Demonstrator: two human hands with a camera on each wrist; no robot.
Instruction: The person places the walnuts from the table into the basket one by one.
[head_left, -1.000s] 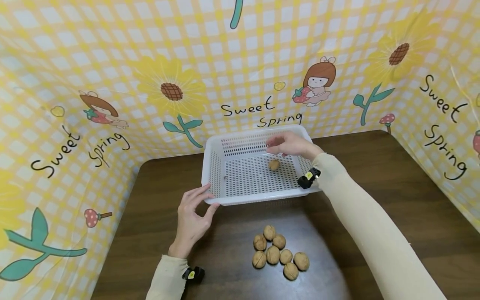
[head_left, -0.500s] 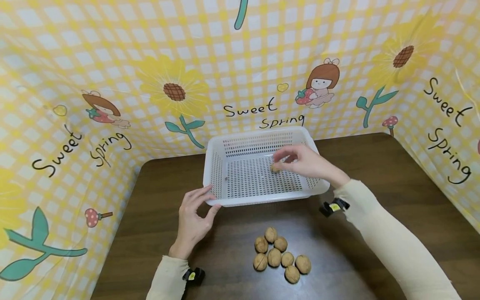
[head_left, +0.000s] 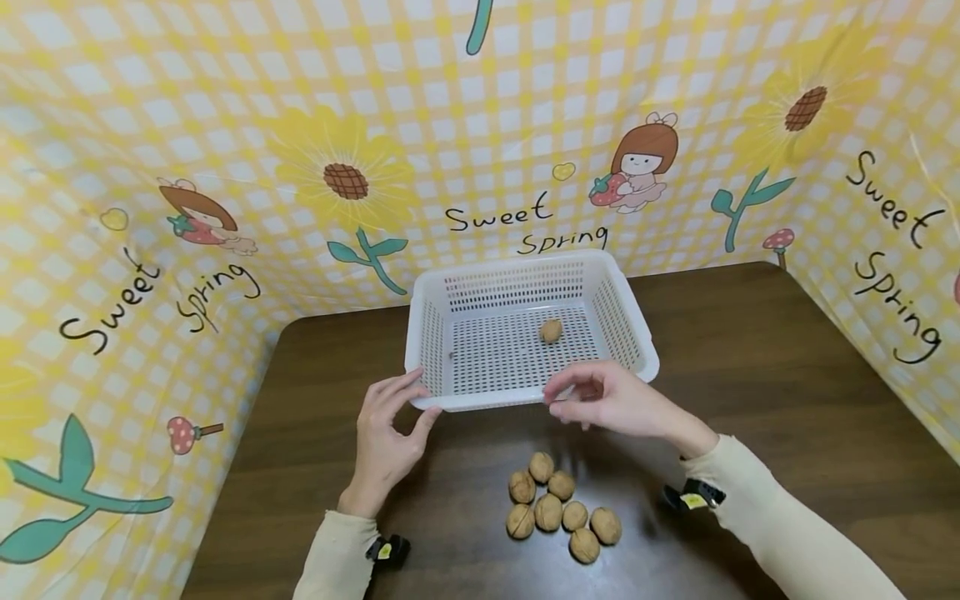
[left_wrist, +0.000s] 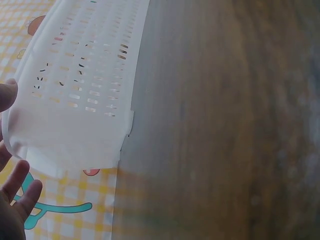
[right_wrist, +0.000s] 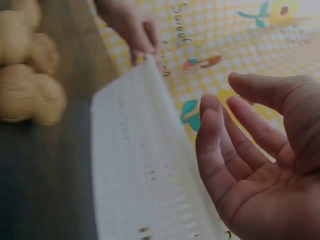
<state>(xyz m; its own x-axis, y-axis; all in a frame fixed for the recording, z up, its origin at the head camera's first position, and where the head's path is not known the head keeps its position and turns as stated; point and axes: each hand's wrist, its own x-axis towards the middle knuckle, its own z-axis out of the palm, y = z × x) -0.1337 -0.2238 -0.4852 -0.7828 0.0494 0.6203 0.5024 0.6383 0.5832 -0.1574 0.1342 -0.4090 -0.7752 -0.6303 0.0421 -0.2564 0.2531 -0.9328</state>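
A white perforated plastic basket (head_left: 517, 397) stands at the back of the table, with a single walnut (head_left: 551, 331) on its floor. My left hand (head_left: 386, 442) grips the basket's near left corner, fingers over the rim and thumb at the front edge. In the left wrist view the thumb (left_wrist: 7, 95) lies against the rim. My right hand (head_left: 618, 402) is over the front rim, fingers loosely bent, and the right wrist view shows nothing between thumb and fingers. Several walnuts (head_left: 548, 512) lie in a loose cluster in front of the basket.
The dark wooden table (head_left: 322, 367) has a yellow-and-white checked cloth (head_left: 480, 108) hanging behind it and at both sides. The basket's back edge stands close to that cloth. A black wrist camera (head_left: 692, 497) is strapped to the right sleeve, another to the left.
My right hand has let go of the walnut on the basket floor and come back toward me, out over the front rim. The left hand has stayed at the corner.
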